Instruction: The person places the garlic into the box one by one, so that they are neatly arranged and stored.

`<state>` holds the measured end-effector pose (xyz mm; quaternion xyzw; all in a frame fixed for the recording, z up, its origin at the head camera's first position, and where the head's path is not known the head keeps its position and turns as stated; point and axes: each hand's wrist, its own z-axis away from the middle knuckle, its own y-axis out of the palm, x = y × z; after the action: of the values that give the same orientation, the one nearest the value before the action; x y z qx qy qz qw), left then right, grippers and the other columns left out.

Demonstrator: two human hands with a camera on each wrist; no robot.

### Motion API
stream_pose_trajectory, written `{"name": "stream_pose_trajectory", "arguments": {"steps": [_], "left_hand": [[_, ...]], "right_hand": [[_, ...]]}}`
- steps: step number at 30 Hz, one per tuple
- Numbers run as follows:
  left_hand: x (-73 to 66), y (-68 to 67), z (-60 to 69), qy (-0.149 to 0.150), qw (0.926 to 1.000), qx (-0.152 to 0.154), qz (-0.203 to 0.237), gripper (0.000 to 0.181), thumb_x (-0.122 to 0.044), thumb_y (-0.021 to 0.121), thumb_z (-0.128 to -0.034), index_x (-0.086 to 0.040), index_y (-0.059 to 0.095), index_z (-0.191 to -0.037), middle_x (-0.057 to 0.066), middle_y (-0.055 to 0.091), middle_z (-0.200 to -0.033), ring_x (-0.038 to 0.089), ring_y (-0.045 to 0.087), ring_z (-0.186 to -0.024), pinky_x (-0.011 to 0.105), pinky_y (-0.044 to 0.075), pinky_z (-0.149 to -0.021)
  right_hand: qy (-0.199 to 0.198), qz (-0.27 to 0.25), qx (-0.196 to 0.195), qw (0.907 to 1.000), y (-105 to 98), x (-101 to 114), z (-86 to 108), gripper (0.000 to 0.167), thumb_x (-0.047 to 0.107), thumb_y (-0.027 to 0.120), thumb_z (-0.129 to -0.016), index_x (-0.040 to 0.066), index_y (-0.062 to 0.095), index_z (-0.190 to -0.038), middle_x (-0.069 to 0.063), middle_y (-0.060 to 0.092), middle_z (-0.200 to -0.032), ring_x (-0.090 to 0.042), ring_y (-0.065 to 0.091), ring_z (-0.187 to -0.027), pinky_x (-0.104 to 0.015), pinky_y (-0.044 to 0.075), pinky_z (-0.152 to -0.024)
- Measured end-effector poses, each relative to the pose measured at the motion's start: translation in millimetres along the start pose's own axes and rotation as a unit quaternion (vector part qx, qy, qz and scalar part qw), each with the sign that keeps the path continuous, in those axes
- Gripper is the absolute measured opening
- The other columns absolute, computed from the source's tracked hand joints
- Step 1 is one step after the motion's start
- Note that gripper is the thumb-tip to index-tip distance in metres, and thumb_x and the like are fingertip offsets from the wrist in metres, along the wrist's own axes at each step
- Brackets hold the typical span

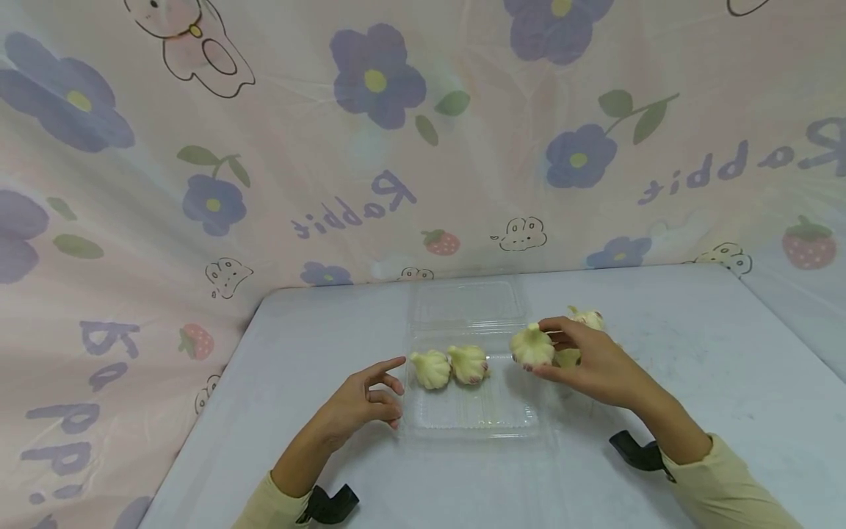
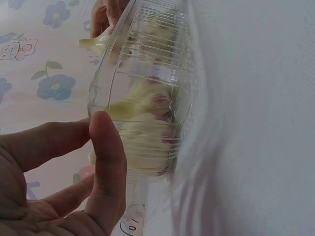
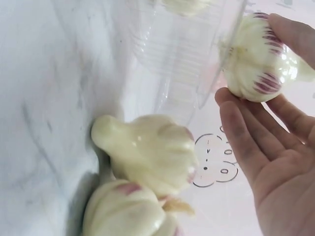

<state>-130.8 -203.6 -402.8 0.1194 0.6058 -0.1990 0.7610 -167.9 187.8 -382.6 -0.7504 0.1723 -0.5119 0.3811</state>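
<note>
A garlic bulb is held between the thumb and fingers of my right hand, raised by the right wall of a clear plastic clamshell box. The right wrist view shows this bulb with purple streaks on its skin. Two more bulbs sit side by side in the box, one on the left and one beside it. My left hand is at the box's left edge, index finger extended to the rim, thumb apart from it. Whether it presses the rim is unclear.
Beyond my right hand, loose garlic bulbs lie on the white table, partly hidden; the right wrist view shows a bulb and another bulb. The box's lid lies open toward the patterned curtain.
</note>
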Motion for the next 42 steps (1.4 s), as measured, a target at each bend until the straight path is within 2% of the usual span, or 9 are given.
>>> {"name": "stream_pose_trajectory", "arguments": {"steps": [5,13,25,32,37,42], "left_hand": [[1.0,0.1,-0.4,0.003,1.0000,0.001,0.001,0.083,0.008,0.068,-0.0853,-0.011,0.030,-0.157,0.011,0.049,-0.112,0.013,0.065,-0.078,0.031,0.061,-0.072],[1.9,-0.7,-0.7,0.006,1.0000,0.002,-0.001,0.082,0.008,0.067,-0.0855,-0.010,0.030,-0.157,0.012,0.049,-0.112,0.014,0.065,-0.077,0.031,0.061,-0.071],[1.1,-0.8,1.3,0.010,1.0000,0.001,-0.001,0.082,0.007,0.067,-0.0865,-0.010,0.029,-0.157,0.012,0.049,-0.113,0.012,0.066,-0.078,0.031,0.061,-0.072],[1.0,-0.1,1.8,0.007,1.0000,-0.001,0.000,0.082,0.007,0.067,-0.0865,-0.012,0.030,-0.157,0.011,0.049,-0.113,0.012,0.065,-0.078,0.031,0.061,-0.072],[0.9,0.2,1.6,0.006,1.0000,-0.001,-0.002,0.081,0.008,0.066,-0.0868,-0.011,0.030,-0.157,0.011,0.049,-0.113,0.012,0.065,-0.077,0.031,0.061,-0.072],[0.3,0.3,0.9,0.005,1.0000,-0.001,-0.001,0.082,0.007,0.068,-0.0858,-0.011,0.030,-0.157,0.012,0.049,-0.112,0.013,0.065,-0.077,0.032,0.061,-0.072]], "right_hand": [[-0.009,-0.001,0.004,0.9999,6,-1,-2.8,0.064,0.047,0.077,-0.084,0.014,0.056,-0.134,-0.008,0.062,-0.132,-0.032,0.065,-0.115,-0.053,0.054,-0.096],[-0.023,0.030,0.005,0.9993,14,-4,-7.5,0.065,0.049,0.076,-0.084,0.013,0.057,-0.134,-0.004,0.063,-0.132,-0.027,0.064,-0.111,-0.049,0.055,-0.092],[-0.020,0.032,0.020,0.9991,22,-2,-12.5,0.064,0.049,0.078,-0.083,0.016,0.058,-0.135,-0.003,0.063,-0.132,-0.028,0.062,-0.114,-0.048,0.054,-0.094],[-0.005,0.025,0.001,0.9997,29,-2,-9.9,0.062,0.048,0.078,-0.083,0.019,0.058,-0.133,-0.003,0.064,-0.131,-0.029,0.063,-0.110,-0.048,0.054,-0.091],[-0.012,0.012,-0.020,0.9997,36,2,-10.2,0.060,0.042,0.079,-0.084,0.014,0.059,-0.133,-0.006,0.064,-0.131,-0.029,0.063,-0.114,-0.049,0.054,-0.092],[-0.008,0.005,-0.021,0.9997,42,5,-12.5,0.060,0.036,0.079,-0.084,0.012,0.057,-0.134,-0.006,0.063,-0.133,-0.028,0.062,-0.117,-0.047,0.054,-0.094]]}}
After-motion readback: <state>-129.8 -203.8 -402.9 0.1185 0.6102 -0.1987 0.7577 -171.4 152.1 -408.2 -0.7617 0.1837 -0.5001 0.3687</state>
